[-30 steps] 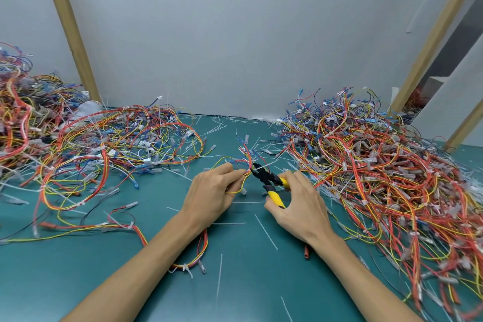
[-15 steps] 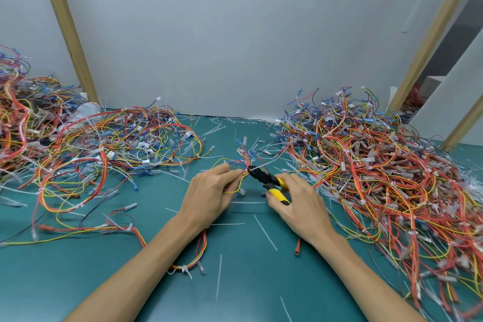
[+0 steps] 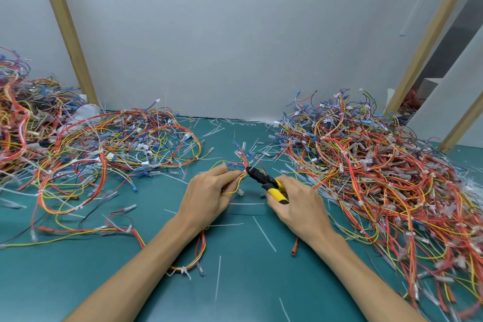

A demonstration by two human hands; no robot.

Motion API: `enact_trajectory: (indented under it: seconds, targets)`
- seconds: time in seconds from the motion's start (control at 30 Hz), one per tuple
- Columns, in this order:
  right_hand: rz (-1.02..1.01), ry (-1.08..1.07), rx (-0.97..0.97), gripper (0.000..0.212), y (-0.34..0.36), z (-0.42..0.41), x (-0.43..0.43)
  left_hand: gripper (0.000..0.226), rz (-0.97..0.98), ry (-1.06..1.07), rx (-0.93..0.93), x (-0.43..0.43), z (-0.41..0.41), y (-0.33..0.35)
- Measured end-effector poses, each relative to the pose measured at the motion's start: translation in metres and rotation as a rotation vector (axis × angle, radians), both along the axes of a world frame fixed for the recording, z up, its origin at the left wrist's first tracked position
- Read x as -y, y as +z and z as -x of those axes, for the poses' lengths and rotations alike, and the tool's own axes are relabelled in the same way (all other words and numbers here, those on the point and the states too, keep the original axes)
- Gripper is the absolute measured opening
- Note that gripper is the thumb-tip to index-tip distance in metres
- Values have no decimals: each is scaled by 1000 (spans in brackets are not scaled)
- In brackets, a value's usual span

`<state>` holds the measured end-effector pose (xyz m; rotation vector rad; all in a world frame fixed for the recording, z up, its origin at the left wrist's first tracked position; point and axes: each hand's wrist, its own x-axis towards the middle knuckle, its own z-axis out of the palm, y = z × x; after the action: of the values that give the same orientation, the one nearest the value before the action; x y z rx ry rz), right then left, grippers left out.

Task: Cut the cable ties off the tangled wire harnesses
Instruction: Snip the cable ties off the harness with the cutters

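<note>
- Cutters [image 3: 264, 181] are sitting in your right hand [image 3: 300, 208], fingers curling round the yellow handles, black nose meeting the wires just beyond your left fingertips.
- Your left hand [image 3: 209, 197] is pinching a thin wire harness [image 3: 242, 162], its ends fanning out past the pinch.
- Tangled piles are lying outboard of each hand: right pile [image 3: 379, 178], left pile [image 3: 104, 154].
- Cut ties [image 3: 264, 233] are lying on the mat [image 3: 248, 295] between your wrists.

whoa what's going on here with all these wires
A person is cutting cable ties off wire harnesses. The left hand pinches a small wire bundle, while the right hand grips yellow-handled cutters with the tip at that bundle. Tangled harness piles sit to the left and the right on the green mat, with loose white ties scattered between them.
</note>
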<state>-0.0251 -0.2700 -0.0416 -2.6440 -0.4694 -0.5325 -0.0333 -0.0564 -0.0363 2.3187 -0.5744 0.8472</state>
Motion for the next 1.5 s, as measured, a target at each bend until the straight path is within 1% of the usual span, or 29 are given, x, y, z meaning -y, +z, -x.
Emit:
enact_trajectory:
  seconds: [0.13, 0.2, 0.47, 1.03, 1.27, 1.37, 1.43, 1.5]
  targets:
    - [33, -28, 25, 36, 0, 2, -2, 17, 18, -9, 3, 0, 1, 1]
    - [41, -32, 22, 39, 0, 2, -3, 16, 18, -14, 4, 0, 1, 1]
    - [8, -25, 1, 39, 2, 2, -3, 16, 22, -20, 2, 1, 2, 2]
    - [4, -12, 6, 40, 1, 1, -1, 16, 30, -25, 10, 0, 0, 0]
    - [-7, -14, -21, 41, 2, 0, -1, 20, 20, -27, 8, -1, -1, -3]
    - [-39, -35, -14, 41, 1, 1, -1, 16, 28, -15, -11, -1, -4, -5]
    - [-65, -62, -6, 38, 0, 1, -1, 15, 42, 14, -60, -2, -7, -8]
    - [-136, -88, 4, 37, -1, 1, -1, 21, 101, 22, -140, -4, -8, -9]
